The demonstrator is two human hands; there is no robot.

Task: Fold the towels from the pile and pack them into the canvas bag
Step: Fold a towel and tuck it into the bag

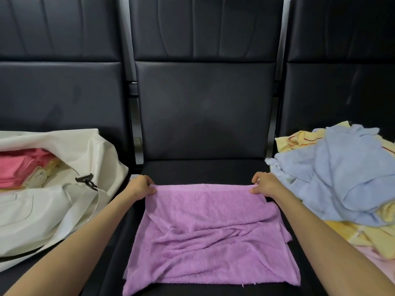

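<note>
A purple towel (209, 236) lies spread and wrinkled on the middle black seat. My left hand (140, 188) pinches its far left corner. My right hand (264, 185) pinches its far right corner, so the far edge runs straight between them. On the left seat the white canvas bag (70, 201) lies open, with folded pink towels (16, 169) and pale cream ones stacked inside. On the right seat sits the pile of unfolded towels (342, 178), light blue on top, yellow and pale pink beneath.
Three black padded seats stand side by side with tall backrests (203, 107) behind. A black clip (86, 181) hangs on the bag's strap. Narrow gaps with metal frames separate the seats.
</note>
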